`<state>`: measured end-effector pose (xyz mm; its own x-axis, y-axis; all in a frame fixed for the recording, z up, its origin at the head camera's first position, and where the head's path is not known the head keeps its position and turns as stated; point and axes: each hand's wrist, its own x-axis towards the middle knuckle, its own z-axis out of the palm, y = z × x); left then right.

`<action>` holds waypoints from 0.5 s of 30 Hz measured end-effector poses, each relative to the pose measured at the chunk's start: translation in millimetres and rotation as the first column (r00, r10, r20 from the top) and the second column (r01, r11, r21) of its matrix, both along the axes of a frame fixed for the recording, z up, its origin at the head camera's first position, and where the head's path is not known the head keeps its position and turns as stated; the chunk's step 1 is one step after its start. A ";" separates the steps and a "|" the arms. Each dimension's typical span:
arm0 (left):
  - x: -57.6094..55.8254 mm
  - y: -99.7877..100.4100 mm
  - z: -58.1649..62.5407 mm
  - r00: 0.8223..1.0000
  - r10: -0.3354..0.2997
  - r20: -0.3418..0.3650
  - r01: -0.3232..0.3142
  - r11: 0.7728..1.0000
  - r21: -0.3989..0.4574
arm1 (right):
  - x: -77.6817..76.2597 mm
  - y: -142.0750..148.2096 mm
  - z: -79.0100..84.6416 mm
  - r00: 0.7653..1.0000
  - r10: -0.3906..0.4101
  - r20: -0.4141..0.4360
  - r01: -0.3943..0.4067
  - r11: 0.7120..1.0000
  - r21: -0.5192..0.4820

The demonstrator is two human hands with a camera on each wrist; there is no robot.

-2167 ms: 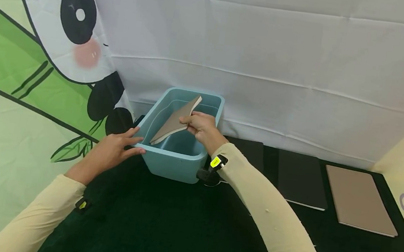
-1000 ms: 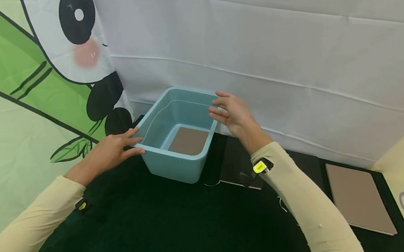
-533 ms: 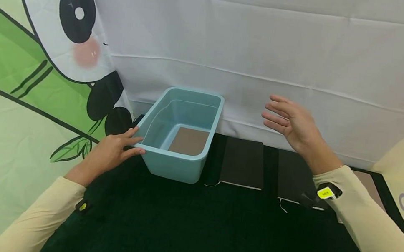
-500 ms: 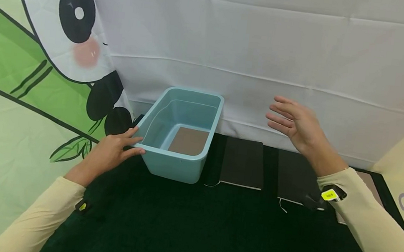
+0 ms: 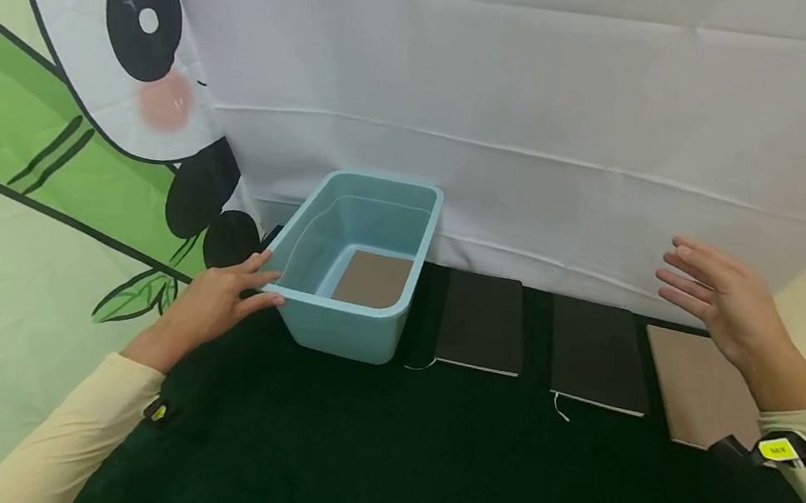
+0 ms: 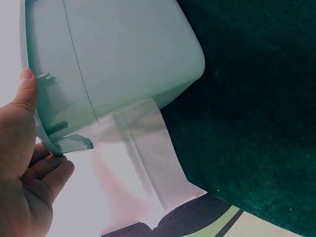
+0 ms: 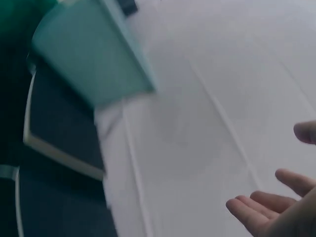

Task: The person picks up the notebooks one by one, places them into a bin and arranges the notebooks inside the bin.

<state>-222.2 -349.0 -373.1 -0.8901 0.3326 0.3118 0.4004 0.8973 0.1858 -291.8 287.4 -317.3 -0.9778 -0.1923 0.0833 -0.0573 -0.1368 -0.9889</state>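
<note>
A light blue plastic bin (image 5: pixel 337 326) stands against the back cloth in the head view, with a brown notebook (image 5: pixel 373 280) lying flat on its floor. My left hand (image 5: pixel 207 307) holds the bin's near left corner; the left wrist view shows its thumb on the rim and the fingers curled at the corner. To the right, my right hand (image 5: pixel 731 313) is raised with its fingers spread and nothing in it. Below it lies another brown notebook (image 5: pixel 696 388), partly covered by the wrist. Two black notebooks (image 5: pixel 482 322) (image 5: pixel 597 355) lie between bin and brown notebook.
Dark green cloth (image 5: pixel 421 472) covers the table. A white backdrop (image 5: pixel 543 92) rises right behind the bin and notebooks, and a printed panda panel (image 5: pixel 87 120) stands on the left. White ribbon ends stick out from the black notebooks.
My right hand has let go of a brown notebook, which now lies inside the bin. It has then moved right, past the black notebooks. The left hand has stayed at the bin's corner.
</note>
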 end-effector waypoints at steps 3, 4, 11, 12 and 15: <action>0.2 0.1 0.5 1.000 -0.002 -0.017 0.002 1.000 -0.001 | 5.0 23.1 -16.5 0.995 -0.067 -0.067 0.079 0.980 0.183; 0.5 0.6 0.7 1.000 -0.002 -0.018 0.002 1.000 -0.001 | 7.1 30.6 -22.5 0.991 -0.094 -0.091 0.115 0.958 0.264; 2.0 1.6 -0.7 1.000 0.008 -0.012 -0.008 1.000 0.003 | 21.0 77.1 -65.5 0.952 -0.177 -0.252 0.302 0.687 0.661; 2.1 1.4 -0.9 1.000 0.007 -0.016 -0.007 1.000 0.004 | 23.0 82.7 -70.7 0.950 -0.181 -0.254 0.309 0.664 0.681; 1.7 1.9 -0.9 0.999 -0.001 -0.036 0.002 1.000 0.007 | 28.8 99.0 -87.0 0.946 -0.199 -0.257 0.325 0.599 0.732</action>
